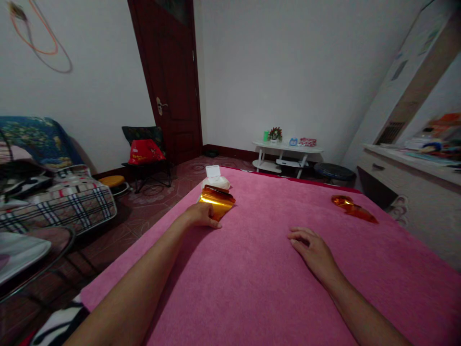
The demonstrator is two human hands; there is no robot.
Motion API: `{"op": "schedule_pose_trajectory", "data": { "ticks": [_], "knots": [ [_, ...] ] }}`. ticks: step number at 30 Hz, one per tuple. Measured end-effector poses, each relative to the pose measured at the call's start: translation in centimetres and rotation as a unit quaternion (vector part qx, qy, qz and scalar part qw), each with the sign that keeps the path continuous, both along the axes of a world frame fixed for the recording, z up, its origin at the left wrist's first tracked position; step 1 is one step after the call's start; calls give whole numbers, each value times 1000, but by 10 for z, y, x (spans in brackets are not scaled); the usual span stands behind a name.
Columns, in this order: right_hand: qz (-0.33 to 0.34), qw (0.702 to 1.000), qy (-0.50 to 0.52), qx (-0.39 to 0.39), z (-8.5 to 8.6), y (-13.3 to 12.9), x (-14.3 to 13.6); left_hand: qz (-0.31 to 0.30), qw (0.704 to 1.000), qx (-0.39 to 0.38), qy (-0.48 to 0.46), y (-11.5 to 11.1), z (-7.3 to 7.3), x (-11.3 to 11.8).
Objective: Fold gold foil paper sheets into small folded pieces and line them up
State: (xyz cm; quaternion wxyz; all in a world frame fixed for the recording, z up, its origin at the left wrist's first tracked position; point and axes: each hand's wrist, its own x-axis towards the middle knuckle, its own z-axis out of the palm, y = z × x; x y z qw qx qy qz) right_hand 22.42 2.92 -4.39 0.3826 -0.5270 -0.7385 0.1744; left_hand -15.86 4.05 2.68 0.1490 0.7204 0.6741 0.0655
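My left hand [202, 215] is at the far left part of the pink cloth, closed on the near left edge of a shiny gold foil packet [220, 201]. Its thumb stretches along the cloth, while some fingers are hard to make out against the foil. Just behind the packet sits a white pack of wipes [217, 182] with its lid raised. My right hand [312, 246] rests on the cloth right of centre, fingers loosely bent and apart from the thumb, holding nothing. Farther right lies a crumpled piece of orange-gold foil [353, 209], away from both hands.
The pink cloth [259, 288] covers the table. Behind it stand a white side table [288, 145] and a black round stool [333, 171]. At left are a chair with a red bag [145, 152], a plaid-covered seat [72, 199] and a round-topped stand [61, 236]. A cluttered counter [414, 161] is at right.
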Motion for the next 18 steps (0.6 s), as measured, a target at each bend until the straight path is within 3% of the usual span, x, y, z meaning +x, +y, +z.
{"op": "schedule_pose_trajectory", "data": {
  "ticks": [8, 13, 18],
  "knots": [
    [12, 1000, -17, 8, 2, -2, -1, 117, 987, 100, 39, 2, -12, 11],
    [11, 1000, -26, 8, 1, -1, -1, 118, 982, 140, 44, 4, -18, 10],
    [14, 999, -33, 12, 0, -1, -1, 101, 985, 131, 51, 7, -18, 6]
  ]
}}
